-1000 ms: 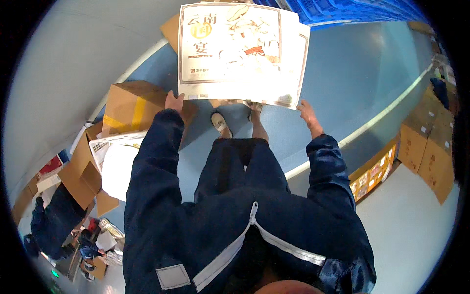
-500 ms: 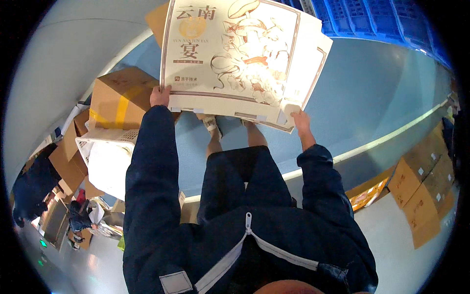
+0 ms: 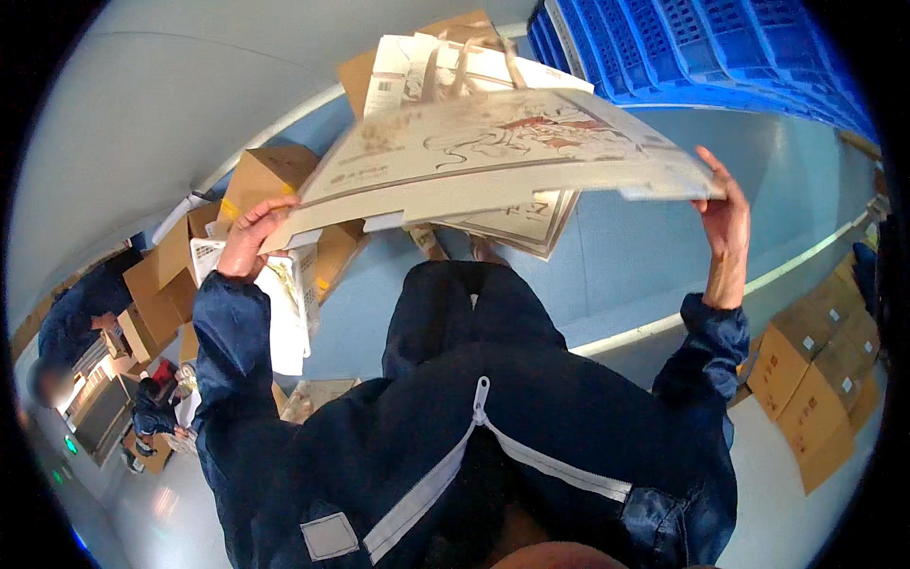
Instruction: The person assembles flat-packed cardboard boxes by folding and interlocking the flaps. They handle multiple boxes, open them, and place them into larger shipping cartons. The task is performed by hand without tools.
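A flat cream cardboard sheet [image 3: 379, 194], printed with a brown and red mushroom drawing, is held out tilted between my two hands, its notched near edge towards me. My left hand [image 3: 254, 239] is closed on its left near corner, thumb and fingers on either side. At the right near corner my right hand [image 3: 726, 218] grips the edge, fingers upright behind it. Below and beyond the sheet lie more printed cream cardboard pieces [image 3: 555, 223], mostly covered. Past its far edge show a white printed panel [image 3: 393, 81] and pale ribbon-like straps [image 3: 463, 71], blurred.
Open brown cartons [image 3: 270, 175] and a white plastic basket [image 3: 308, 284] with a white liner stand at the left. Blue plastic crates [image 3: 682, 43] are stacked far right, brown cartons [image 3: 810, 379] at the right edge. Two people [image 3: 85, 313] work at the far left.
My hands have moved apart and towards me, the right one well to the right. The top sheet has come away from the pieces under it and tilted flatter, uncovering the straps beyond.
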### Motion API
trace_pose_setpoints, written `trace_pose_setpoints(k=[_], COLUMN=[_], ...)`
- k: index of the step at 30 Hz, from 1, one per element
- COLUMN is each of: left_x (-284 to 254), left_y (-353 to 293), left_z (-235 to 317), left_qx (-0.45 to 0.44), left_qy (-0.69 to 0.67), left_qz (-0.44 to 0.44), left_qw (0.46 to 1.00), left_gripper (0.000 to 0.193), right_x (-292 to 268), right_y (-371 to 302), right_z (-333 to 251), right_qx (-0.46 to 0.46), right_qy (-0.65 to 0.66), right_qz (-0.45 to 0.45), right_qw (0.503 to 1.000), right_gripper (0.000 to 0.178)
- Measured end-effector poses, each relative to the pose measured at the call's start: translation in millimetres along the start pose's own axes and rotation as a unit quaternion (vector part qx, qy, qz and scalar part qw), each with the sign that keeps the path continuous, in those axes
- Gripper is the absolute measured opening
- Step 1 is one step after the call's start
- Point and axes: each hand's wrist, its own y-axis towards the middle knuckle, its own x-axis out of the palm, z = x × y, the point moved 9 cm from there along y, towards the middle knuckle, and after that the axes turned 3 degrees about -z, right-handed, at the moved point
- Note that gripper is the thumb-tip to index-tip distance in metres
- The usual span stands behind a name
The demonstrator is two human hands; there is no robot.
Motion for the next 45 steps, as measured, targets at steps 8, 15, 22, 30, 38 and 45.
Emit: trace_pose_setpoints(k=[8,15,22,30,38,45], left_x=[-30,50,67,25,27,37], left_y=[8,-15,-6,-17,-35,-37], left_z=[-31,61,53,100,46,34], left_qx=[-0.049,0.268,0.239,0.222,0.213,0.127], left_qy=[0.051,0.335,0.529,0.56,0.511,0.52], left_qz=[-0.09,-0.199,-0.077,0.04,0.127,0.125], left_qw=[0.993,0.881,0.811,0.797,0.823,0.835], left_gripper=[0.031,0.038,0.028,0.018,0.02,0.015], right_x=[69,128,142,-32,14,3], right_y=[76,56,18,-58,-44,-32], right_z=[-16,5,33,349,474,446], right_qx=[-0.087,-0.085,-0.128,0.26,0.263,0.202], right_qy=[-0.094,-0.102,-0.155,-0.474,-0.345,-0.308], right_qz=[0.136,0.225,0.09,0.053,0.212,0.307], right_qw=[0.982,0.965,0.976,0.84,0.876,0.878], right_gripper=[0.061,0.086,0.062,0.047,0.068,0.043])
